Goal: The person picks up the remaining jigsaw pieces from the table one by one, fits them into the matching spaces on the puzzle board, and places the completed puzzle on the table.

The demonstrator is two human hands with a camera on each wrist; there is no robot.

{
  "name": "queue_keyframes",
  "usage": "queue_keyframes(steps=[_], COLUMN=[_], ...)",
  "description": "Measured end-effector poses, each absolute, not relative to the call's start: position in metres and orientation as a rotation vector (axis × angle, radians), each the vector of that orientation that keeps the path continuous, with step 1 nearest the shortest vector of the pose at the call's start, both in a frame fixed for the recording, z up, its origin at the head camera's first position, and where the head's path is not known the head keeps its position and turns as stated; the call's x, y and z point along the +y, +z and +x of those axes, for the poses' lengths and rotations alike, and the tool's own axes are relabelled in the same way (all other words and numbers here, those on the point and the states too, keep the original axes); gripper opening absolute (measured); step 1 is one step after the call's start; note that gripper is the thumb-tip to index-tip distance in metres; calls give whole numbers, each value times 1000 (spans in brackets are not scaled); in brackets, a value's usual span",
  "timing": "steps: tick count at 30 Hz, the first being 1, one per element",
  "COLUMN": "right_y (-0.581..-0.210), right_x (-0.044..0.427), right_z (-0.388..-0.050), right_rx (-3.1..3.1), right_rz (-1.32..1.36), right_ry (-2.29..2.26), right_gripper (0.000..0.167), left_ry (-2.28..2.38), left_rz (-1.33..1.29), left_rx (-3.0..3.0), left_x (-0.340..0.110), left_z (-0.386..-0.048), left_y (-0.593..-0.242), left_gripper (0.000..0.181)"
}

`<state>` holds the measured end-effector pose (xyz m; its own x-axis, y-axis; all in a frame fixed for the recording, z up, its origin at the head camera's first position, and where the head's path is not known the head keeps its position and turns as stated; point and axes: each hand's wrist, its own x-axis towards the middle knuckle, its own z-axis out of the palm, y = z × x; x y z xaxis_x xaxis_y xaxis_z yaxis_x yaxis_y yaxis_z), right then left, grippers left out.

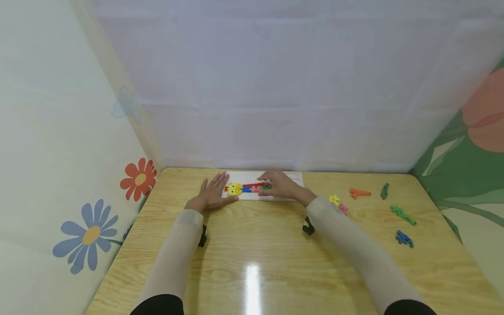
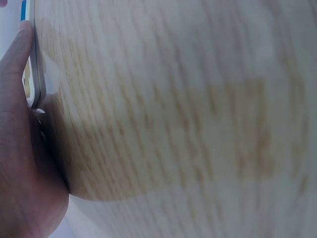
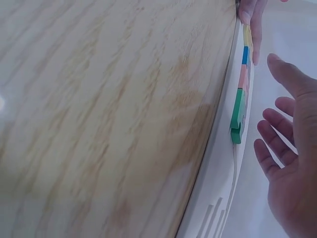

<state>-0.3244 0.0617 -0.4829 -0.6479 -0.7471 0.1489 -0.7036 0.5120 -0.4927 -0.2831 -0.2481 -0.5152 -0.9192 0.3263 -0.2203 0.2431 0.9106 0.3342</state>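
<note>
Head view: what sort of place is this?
Probably a play corner or a set staged to look like one: a creased pale backdrop, a big blue flower on the left side, and a flat puzzle board.

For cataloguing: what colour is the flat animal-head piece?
The flat animal-head piece is mostly yellow, clearest in the head view.
</note>
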Motion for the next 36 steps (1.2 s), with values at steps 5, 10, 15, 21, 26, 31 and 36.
queue_keyframes(steps=[5, 10, 15, 21, 26, 31, 36], right_y=[-482, -480, -479, -480, -479, -477, -474], right_x=[66, 74, 83, 94, 102, 108, 116], right_z=[-321, -318, -316, -314, -312, -309, -303], right_rx=[2678, 2709, 2713, 2711, 2720, 2734, 2754], right_rz=[-1276, -1313, -1339, -1352, -1387, -1392, -1325], right_ry=[-802, -799, -824, -862, -881, -862, -816], right_gripper=[62, 62, 62, 62, 62, 63, 63], left_ry=[427, 428, 437, 423, 450, 456, 456], left_rz=[429, 432, 440, 431, 427, 422, 423], left_rx=[2802, 2809, 2809, 2811, 2803, 2806, 2812], left_x=[-250, -250, -251, -251, -250, -251, -251], left_z=[-286, -285, -284, -285, -285, -287, -288], left_y=[-521, -521, -518, -520, -520, -520, -523], left_gripper=[112, 114, 121, 115, 111, 112, 113])
